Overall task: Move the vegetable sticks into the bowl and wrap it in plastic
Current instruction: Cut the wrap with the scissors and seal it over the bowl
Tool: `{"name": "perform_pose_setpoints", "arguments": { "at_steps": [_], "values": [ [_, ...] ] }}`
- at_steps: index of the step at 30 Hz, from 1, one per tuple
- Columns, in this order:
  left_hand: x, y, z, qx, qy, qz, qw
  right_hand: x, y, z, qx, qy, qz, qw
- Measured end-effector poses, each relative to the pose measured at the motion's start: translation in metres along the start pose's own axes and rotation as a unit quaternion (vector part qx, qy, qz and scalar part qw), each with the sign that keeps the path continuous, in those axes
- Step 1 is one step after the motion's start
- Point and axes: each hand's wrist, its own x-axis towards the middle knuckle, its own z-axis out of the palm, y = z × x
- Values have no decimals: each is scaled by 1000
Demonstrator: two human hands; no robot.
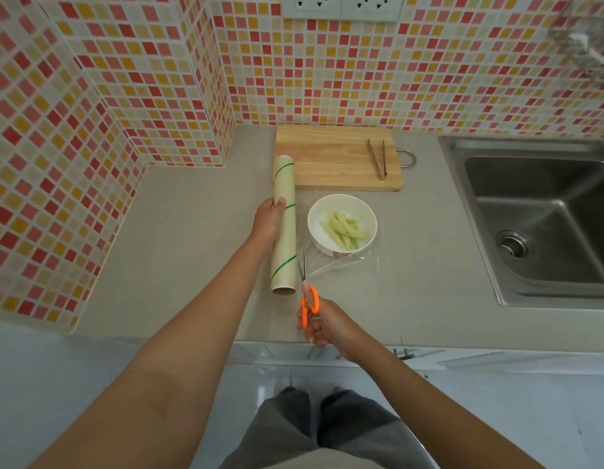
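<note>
A white bowl [342,205] stands on the grey counter and holds several pale green vegetable sticks [343,229]. A sheet of clear plastic wrap [344,264] runs from under the bowl to the roll of wrap [284,245], which lies lengthwise to the bowl's left. My left hand [269,222] presses on the roll near its middle. My right hand [322,324] holds orange-handled scissors [307,299]; their blades are parted and point away from me at the sheet's near edge, beside the roll.
A wooden cutting board [334,157] lies behind the bowl with metal tongs [377,159] on its right part. A steel sink [537,214] fills the right side. Mosaic tile walls close off the back and left.
</note>
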Motion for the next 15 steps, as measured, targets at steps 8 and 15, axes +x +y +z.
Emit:
{"name": "perform_pose_setpoints", "arguments": {
  "at_steps": [8, 15],
  "values": [
    [0, -3, 0, -14, -5, -7, 1000, 8, 0, 2, -42, 22, -19, 999],
    [-1, -1, 2, -23, -15, -5, 1000, 13, 11, 7, -24, 51, -48, 997]
  ]
}}
